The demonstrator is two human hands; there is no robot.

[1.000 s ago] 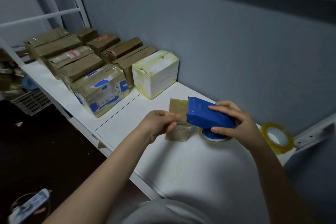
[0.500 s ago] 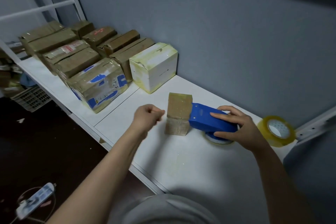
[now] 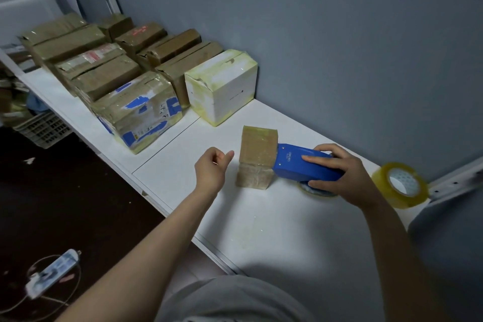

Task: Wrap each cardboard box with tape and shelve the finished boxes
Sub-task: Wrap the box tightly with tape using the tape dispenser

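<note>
Eleven boxes (image 3: 222, 83), one dispenser (image 3: 292, 162), one spare roll (image 3: 401, 185)

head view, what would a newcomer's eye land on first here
The blue tape dispenser, gripped by the right hand, stands out, its front against a small tape-wrapped box mid-shelf. Behind to the left sits a row of wrapped boxes ending in a white box; a yellowish tape roll stands at far right.
</note>
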